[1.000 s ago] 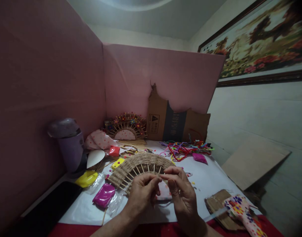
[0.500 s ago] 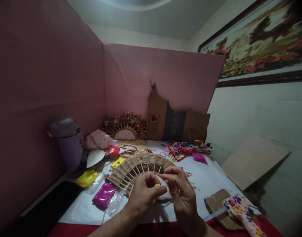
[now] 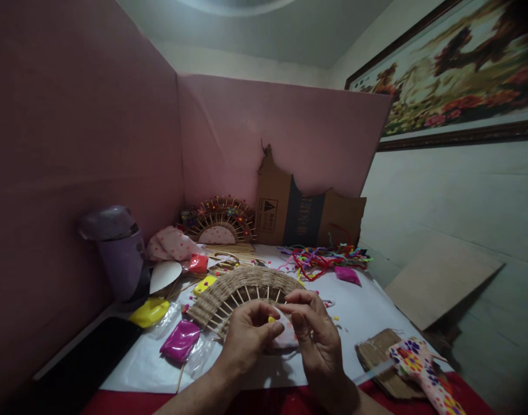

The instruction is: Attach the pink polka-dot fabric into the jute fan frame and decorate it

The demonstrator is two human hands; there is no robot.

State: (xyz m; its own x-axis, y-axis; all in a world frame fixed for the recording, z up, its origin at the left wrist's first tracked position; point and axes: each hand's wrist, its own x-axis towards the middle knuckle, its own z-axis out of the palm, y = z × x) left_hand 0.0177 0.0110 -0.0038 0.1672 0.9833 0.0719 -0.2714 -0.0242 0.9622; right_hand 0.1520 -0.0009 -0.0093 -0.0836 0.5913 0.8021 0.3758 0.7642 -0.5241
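Note:
My left hand (image 3: 248,337) pinches a small yellow ball of clay (image 3: 271,319) between thumb and forefinger. Close beside it, my right hand (image 3: 316,334) is closed, its fingertips curled toward the yellow ball; whatever they pinch, if anything, is too small to make out. Under both hands lies a woven fan (image 3: 242,283) of brown cord over thin sticks, with small coloured balls along its outer edge. Its pale dotted half-round centre (image 3: 287,333) is partly covered by my hands.
Yellow clay (image 3: 150,313) and a magenta clay packet (image 3: 180,341) lie at left, near a black panel (image 3: 82,363). Behind stand a finished-looking fan (image 3: 218,230), cardboard (image 3: 270,202) and tangled pipe cleaners (image 3: 316,260). A glue gun (image 3: 413,360) rests on cardboard at right.
The yellow ball shows more clearly above my left thumb, and that thumb has shifted slightly. My right hand stays nearly where it was. The whole view has drifted a little.

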